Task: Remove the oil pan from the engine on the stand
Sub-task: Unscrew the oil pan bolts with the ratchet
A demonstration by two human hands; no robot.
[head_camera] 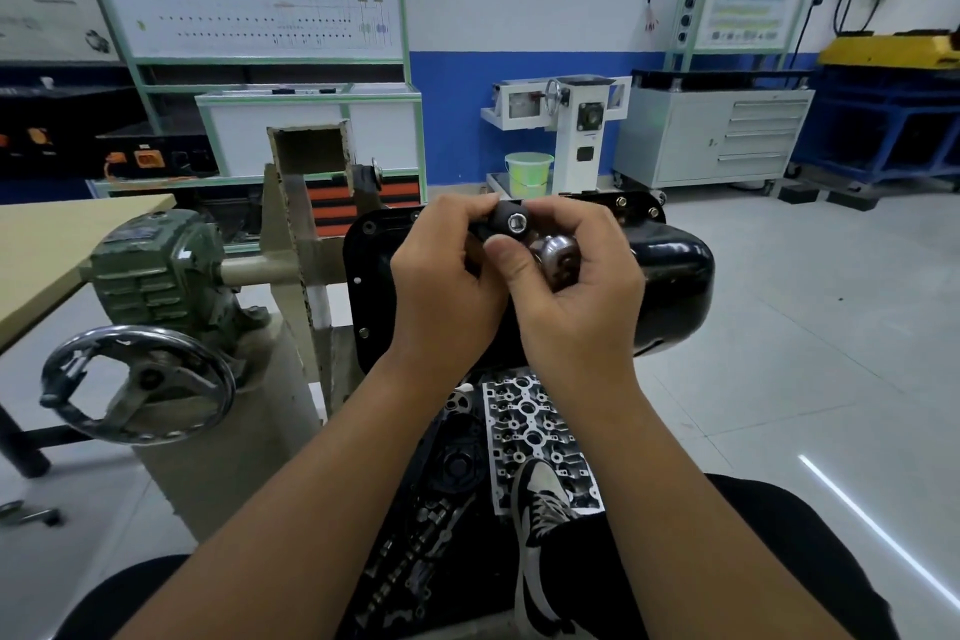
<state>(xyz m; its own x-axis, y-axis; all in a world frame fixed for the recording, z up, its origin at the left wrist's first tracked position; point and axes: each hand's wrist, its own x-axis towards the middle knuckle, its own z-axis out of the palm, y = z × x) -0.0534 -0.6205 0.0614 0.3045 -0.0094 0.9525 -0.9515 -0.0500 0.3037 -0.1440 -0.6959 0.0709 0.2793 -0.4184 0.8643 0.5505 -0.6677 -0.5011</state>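
I observe both forearms reaching forward from the bottom of the view, bare, with the hands meeting in front of the oil pan (670,276). My left hand (447,286) has its fingers curled over the top of a dark socket (511,222), whose open hex end faces the camera. My right hand (576,281) is clenched round a shiny metal tool head (558,252) just beside and below the socket, with the thumb laid across the front. The two hands touch each other at the fingers.

The oil pan is glossy black, rounded on its right side, and sits behind the hands on top of the engine (524,426), which hangs on the stand (296,244). Bolts (653,212) are visible along the pan's flange at the far edge and down the left edge. Below the pan, the engine's bright metal face with many round holes is exposed. A steel handwheel (137,382) is mounted on the stand at the left.
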